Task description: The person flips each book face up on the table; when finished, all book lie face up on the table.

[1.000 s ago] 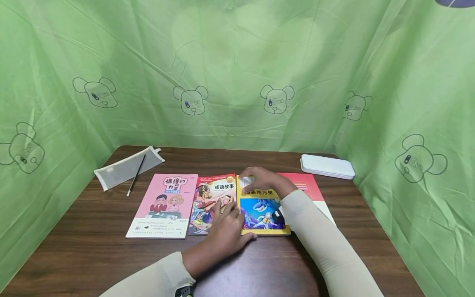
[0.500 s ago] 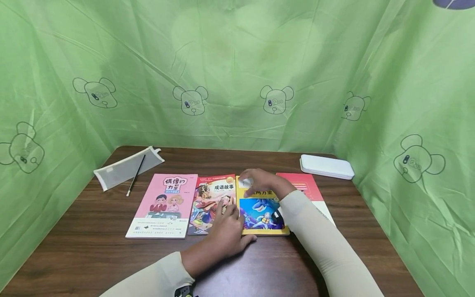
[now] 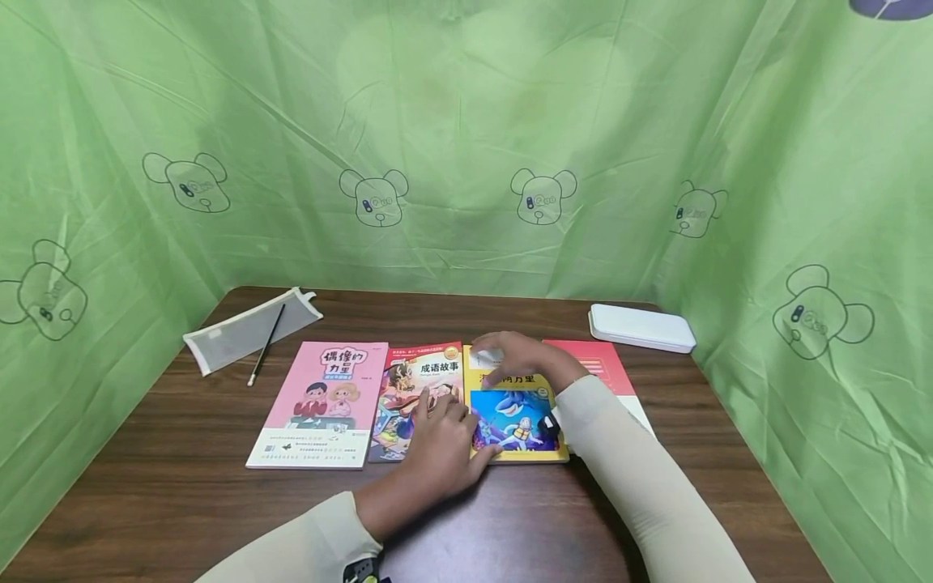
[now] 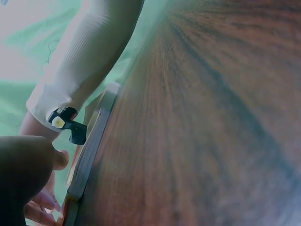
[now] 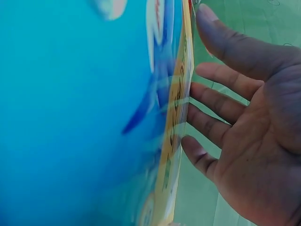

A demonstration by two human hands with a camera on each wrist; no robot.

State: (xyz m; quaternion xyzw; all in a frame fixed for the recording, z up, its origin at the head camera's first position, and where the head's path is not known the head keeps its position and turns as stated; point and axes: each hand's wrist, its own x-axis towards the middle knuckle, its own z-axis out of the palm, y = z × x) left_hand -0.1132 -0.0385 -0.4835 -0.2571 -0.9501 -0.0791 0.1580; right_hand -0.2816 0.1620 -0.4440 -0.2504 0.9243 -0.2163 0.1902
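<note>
Four-colour covers lie in a row in the head view. My left hand [image 3: 443,444] rests with fairly straight fingers on the red-topped storybook [image 3: 397,405], its thumb at the near edge of the yellow-bordered book [image 3: 517,421]. That book's cover has a blue sea picture with a shark and a diver. My right hand [image 3: 519,358] arches over the top of the yellow-bordered book. In the right wrist view its fingertips [image 5: 195,150] touch along the far edge, with the thumb apart from them. Neither hand curls round anything.
Left of the storybook lies a pink book [image 3: 321,405]; a red and white book [image 3: 605,364] lies partly under the right forearm. A mesh pencil pouch [image 3: 240,336] with a pencil [image 3: 268,344] is at back left, a white case [image 3: 643,327] at back right. Green curtains [image 3: 466,243] enclose the table [image 3: 182,502].
My left thumb has moved up onto the near edge of the yellow-bordered book, and the left fingers have shifted slightly left. The right hand stays almost in place; the books look nearly unmoved.
</note>
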